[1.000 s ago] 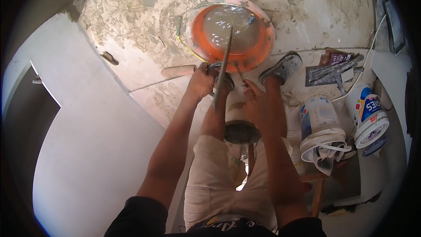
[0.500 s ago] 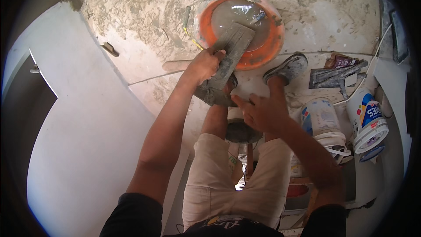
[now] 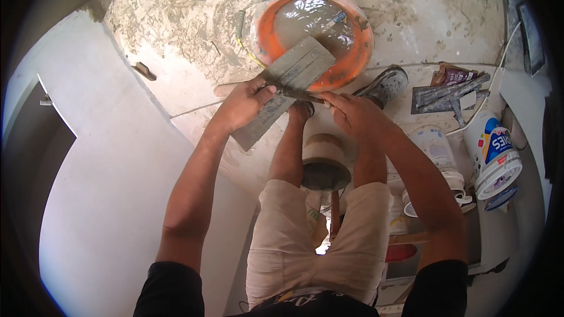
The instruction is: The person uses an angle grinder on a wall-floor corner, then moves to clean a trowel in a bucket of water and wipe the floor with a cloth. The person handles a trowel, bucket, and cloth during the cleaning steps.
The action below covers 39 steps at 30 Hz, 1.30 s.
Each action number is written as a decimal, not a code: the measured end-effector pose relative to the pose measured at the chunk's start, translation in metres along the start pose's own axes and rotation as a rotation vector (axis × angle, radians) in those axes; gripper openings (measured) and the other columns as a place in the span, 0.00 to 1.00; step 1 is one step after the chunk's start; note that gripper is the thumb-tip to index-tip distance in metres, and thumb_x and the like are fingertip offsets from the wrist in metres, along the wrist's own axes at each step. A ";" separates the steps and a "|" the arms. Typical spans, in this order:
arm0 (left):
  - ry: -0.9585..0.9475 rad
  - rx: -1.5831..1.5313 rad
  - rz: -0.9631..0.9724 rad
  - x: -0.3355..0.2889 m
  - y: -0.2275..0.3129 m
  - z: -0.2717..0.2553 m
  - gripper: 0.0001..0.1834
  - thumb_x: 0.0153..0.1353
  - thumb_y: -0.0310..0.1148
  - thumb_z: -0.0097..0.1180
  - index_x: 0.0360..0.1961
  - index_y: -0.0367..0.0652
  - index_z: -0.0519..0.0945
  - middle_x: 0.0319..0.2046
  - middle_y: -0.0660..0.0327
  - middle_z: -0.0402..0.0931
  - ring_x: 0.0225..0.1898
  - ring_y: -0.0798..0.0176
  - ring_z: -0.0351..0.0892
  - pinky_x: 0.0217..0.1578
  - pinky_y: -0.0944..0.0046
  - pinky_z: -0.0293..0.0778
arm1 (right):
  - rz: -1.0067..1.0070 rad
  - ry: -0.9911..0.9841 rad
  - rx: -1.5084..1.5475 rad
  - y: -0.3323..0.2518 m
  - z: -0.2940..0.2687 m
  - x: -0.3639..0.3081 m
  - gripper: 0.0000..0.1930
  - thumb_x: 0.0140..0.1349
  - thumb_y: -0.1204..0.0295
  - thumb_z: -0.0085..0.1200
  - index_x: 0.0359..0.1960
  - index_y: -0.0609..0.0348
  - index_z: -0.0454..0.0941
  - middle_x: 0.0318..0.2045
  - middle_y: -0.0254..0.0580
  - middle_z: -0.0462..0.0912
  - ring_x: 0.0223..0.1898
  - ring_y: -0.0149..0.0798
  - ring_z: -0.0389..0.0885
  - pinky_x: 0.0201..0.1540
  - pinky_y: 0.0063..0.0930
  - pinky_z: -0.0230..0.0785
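My left hand (image 3: 244, 104) is closed around the near part of a long grey plastering trowel (image 3: 302, 61), its flat face toward me and wet-looking. The trowel's far end overlaps the near rim of an orange basin (image 3: 359, 53) of cloudy water. A narrow dark scraper (image 3: 302, 95), seen almost edge-on, lies across the trowel's face. My right hand (image 3: 358, 117) pinches its right end; the exact shape of this tool is hard to make out. In the water floats a brush-like thing with a blue part (image 3: 338, 19).
Between my legs stands a round bucket (image 3: 326, 148) with a dark inside. Tools lie on a dark plate (image 3: 420, 101) at right, near white paint buckets (image 3: 492, 141). A white wall panel (image 3: 111, 158) rises on the left. Dried plaster smears the floor.
The trowel has tilted and shifted left with my left hand. My right hand has moved up, bringing the dark scraper across the trowel. The basin water is now rippled.
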<state>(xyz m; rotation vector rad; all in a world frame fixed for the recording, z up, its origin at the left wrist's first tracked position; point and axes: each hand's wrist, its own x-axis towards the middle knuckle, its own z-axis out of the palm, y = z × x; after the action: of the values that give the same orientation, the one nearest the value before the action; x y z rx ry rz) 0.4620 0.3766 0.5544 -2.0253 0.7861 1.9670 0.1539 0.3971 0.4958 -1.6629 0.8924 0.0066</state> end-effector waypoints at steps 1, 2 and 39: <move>-0.005 -0.055 -0.006 -0.001 -0.001 0.001 0.20 0.73 0.47 0.55 0.41 0.37 0.79 0.22 0.66 0.68 0.24 0.70 0.65 0.29 0.65 0.65 | -0.012 0.062 0.006 0.003 0.003 0.004 0.25 0.64 0.71 0.54 0.64 0.48 0.73 0.42 0.46 0.85 0.36 0.53 0.86 0.41 0.46 0.80; -0.010 -0.110 -0.013 -0.002 -0.002 0.002 0.18 0.73 0.47 0.56 0.38 0.40 0.78 0.21 0.69 0.66 0.22 0.73 0.63 0.24 0.68 0.61 | -0.024 0.124 0.012 0.005 0.006 0.005 0.24 0.63 0.70 0.55 0.63 0.48 0.74 0.41 0.45 0.85 0.35 0.52 0.86 0.41 0.45 0.80; 0.350 0.688 0.318 0.002 0.002 0.083 0.18 0.66 0.41 0.58 0.42 0.33 0.76 0.35 0.42 0.84 0.34 0.39 0.86 0.35 0.46 0.83 | 0.687 0.248 0.405 -0.089 0.027 0.062 0.23 0.73 0.63 0.47 0.64 0.59 0.75 0.44 0.66 0.83 0.50 0.63 0.82 0.55 0.49 0.73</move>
<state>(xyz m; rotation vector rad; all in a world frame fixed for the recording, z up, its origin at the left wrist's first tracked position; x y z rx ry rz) 0.3899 0.4160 0.5452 -1.8819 1.6722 1.1899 0.2585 0.3875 0.5340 -0.9370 1.5101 0.0849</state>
